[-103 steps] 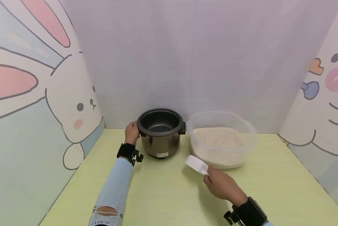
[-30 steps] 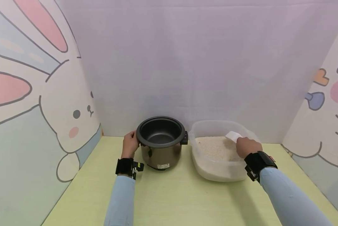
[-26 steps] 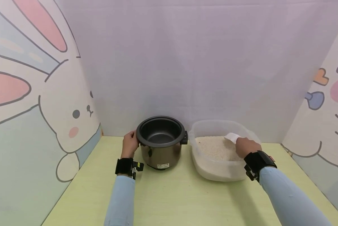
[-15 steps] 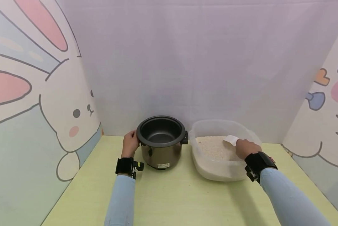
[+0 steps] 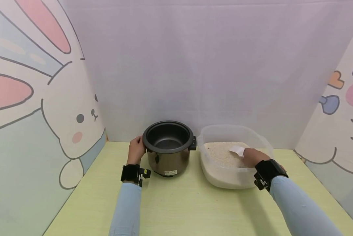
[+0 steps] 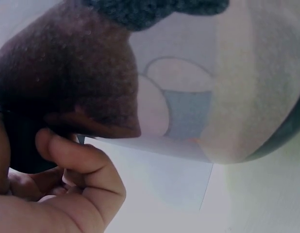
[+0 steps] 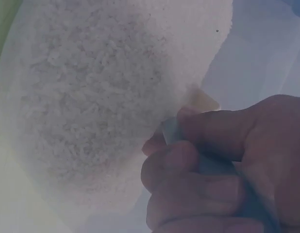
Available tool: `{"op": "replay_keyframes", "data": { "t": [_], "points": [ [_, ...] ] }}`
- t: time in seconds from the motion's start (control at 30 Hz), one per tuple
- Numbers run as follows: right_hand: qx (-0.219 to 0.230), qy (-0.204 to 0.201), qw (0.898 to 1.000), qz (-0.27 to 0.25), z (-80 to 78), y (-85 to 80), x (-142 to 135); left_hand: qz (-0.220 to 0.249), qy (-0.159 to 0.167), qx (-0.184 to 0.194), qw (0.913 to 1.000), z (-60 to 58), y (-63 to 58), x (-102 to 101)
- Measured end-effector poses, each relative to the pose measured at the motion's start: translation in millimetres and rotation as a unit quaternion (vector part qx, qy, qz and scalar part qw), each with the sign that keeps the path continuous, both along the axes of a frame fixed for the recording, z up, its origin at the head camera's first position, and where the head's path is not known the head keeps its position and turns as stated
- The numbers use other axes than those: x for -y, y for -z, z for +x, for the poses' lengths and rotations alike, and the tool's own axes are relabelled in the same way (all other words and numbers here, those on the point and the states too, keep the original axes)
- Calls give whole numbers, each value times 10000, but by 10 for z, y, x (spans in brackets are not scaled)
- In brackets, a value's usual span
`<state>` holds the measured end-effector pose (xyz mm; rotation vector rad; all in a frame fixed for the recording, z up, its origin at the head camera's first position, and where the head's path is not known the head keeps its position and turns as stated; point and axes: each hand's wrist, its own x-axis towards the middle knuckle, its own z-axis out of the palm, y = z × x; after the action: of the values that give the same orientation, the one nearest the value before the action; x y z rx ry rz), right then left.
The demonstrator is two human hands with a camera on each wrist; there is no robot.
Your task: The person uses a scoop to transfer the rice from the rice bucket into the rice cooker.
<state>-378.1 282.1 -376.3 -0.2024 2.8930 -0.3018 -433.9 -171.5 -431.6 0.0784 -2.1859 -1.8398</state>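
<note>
Scooping rice (image 5: 219,153) near the desk's (image 5: 194,206) back edge, I'd lift the scoop (image 5: 236,150) level, right fingers (image 7: 169,165) curled round it, left fingers (image 6: 75,153) pinching the cooker handle (image 6: 25,145).

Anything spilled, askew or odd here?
One small oddity: a dark speck on the rice, near its edge in the right wrist view, stands out against the pale grains; too small to identify. Otherwise nothing: pot and tub stand upright, no spilled grains visible.

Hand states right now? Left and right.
Left hand: closed, holding the dark pot by its side handle.
Right hand: closed, holding the white scoop.
</note>
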Motion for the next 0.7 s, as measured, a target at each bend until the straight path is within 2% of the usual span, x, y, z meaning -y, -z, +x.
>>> {"op": "replay_keyframes", "data": {
  "t": [0.27, 0.47, 0.7],
  "points": [
    [137, -159, 9994, -261, -82, 111, -90, 5, 38, 6, 10000, 14, -16, -16],
    [278, -639, 9950, -722, -94, 123, -120, 34, 86, 48, 9999, 5, 0, -11],
    [876, -563, 9849, -1383, -136, 98, -133, 81, 50, 31, 9999, -22, 21, 7]
  ]
}}
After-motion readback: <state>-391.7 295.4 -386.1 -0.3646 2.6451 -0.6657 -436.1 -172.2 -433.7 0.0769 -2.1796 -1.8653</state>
